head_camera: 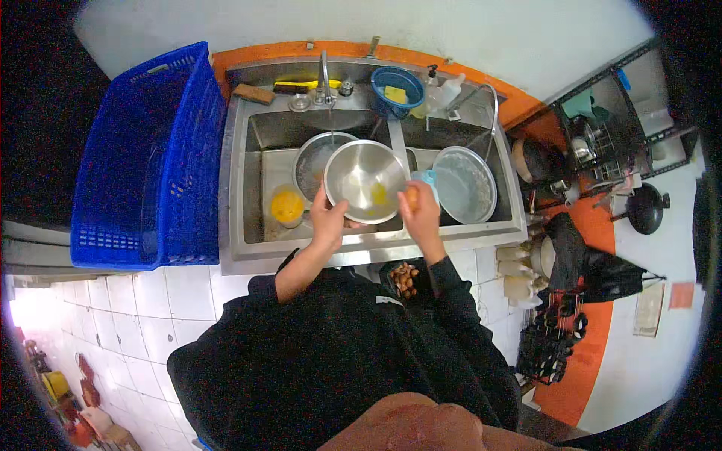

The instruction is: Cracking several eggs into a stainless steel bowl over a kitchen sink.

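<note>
A round stainless steel bowl (352, 183) is tilted over the double sink, and my left hand (328, 221) grips its lower left rim. Some yellow residue lies inside it. Beside the bowl's right rim, my right hand (421, 217) holds a small rounded orange-brown thing (413, 197), perhaps an egg; the blur leaves this unsure. A light blue object (427, 179) shows just behind that hand. Behind the bowl, another metal bowl (307, 163) sits under the tap (324, 79). A container of orange-yellow contents (287, 206) stands in the left basin.
A large metal basin of water (465, 186) fills much of the right sink. Along the back ledge are a brown block (254, 94), a yellow-handled brush (307, 85), a blue basket (397, 90) and a pump bottle (432, 93). A tall blue crate (192, 169) stands left; brown shells (404, 280) lie below the sink.
</note>
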A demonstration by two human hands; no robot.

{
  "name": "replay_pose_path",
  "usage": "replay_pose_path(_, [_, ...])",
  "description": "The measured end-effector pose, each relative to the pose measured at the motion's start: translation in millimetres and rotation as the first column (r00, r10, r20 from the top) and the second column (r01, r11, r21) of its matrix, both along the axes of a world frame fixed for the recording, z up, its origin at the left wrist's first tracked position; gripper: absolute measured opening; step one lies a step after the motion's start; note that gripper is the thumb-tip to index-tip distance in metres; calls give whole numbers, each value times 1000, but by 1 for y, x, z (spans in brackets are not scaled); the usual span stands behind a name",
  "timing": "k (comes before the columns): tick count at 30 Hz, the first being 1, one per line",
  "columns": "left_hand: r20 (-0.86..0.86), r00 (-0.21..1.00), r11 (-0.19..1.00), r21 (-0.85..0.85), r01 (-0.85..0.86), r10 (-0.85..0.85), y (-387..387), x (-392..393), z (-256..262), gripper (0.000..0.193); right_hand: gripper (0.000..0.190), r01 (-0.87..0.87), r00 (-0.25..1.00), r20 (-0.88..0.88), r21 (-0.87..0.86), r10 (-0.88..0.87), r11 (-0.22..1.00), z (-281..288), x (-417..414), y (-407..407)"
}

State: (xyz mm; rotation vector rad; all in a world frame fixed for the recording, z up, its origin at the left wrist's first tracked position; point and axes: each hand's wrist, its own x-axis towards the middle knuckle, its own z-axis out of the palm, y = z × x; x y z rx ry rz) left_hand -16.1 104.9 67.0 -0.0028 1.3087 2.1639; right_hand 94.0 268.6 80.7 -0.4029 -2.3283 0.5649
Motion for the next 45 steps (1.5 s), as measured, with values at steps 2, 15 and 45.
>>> replay_pose_path(2, [-76,997,1000,-7,5,-5,3,2,-5,66,29,22,1000,21,-28,-21,999,-5,4,3])
replay_pose_path(15, [-6,999,997,64,50,-49,-5,4,-10,63,30,-6,988,151,-107,22,994,15,3,5])
replay_pose_path(45, [-105,978,983,15,183,-181,-3,31,-19,75,39,-212,939,229,-202,257,956,78,-16,21])
